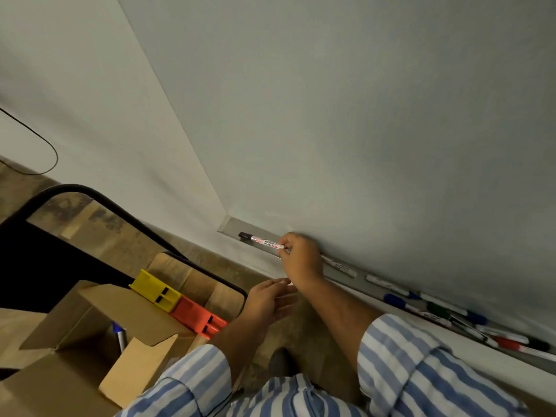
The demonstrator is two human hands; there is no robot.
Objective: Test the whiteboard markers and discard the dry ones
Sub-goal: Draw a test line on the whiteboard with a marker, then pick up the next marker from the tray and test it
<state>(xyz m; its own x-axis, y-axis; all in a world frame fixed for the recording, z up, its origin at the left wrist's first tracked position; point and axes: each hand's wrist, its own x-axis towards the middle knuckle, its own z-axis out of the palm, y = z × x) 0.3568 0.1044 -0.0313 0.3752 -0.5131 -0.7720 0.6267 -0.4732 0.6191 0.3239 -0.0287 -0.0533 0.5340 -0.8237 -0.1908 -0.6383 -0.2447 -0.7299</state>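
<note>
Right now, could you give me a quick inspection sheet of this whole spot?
Surface: whiteboard looks unmarked; tray runs below it.
Job's things: black-capped marker held at the tray's end; more markers lie further along.
Clutter: open box holding a blue marker; yellow block, orange block.
Hands: right hand pinches the marker; left hand open.
Cables: thin wire on the wall.
Surroundings: black frame.

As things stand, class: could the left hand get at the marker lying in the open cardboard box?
Probably yes. The left hand is open and holds nothing, the cardboard box sits below it with flaps open, and nothing covers the blue-capped marker inside.
</note>
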